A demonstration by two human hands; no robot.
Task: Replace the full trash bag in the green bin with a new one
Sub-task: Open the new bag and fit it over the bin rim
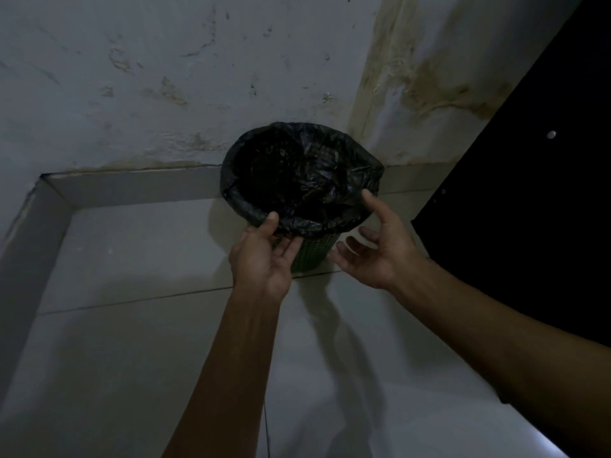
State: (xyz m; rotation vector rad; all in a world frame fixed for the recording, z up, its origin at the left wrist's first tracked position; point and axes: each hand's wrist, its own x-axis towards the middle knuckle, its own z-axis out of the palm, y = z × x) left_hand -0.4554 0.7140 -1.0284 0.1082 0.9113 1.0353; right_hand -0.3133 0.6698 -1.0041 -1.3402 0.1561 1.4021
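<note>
A green perforated bin [314,252] stands on the tiled floor against the wall. A black trash bag [297,173] lines it, its edge folded over the rim; the inside is too dark to read. My left hand [267,256] touches the bag's near rim, thumb on top and fingers under the fold. My right hand [377,249] hovers just right of the rim with fingers spread, its index tip close to the bag's edge, holding nothing.
A stained white wall [165,77] with a tiled skirting runs behind the bin. A black panel or door [529,193] stands close on the right. Pale floor tiles [132,325] spread to the left and toward me.
</note>
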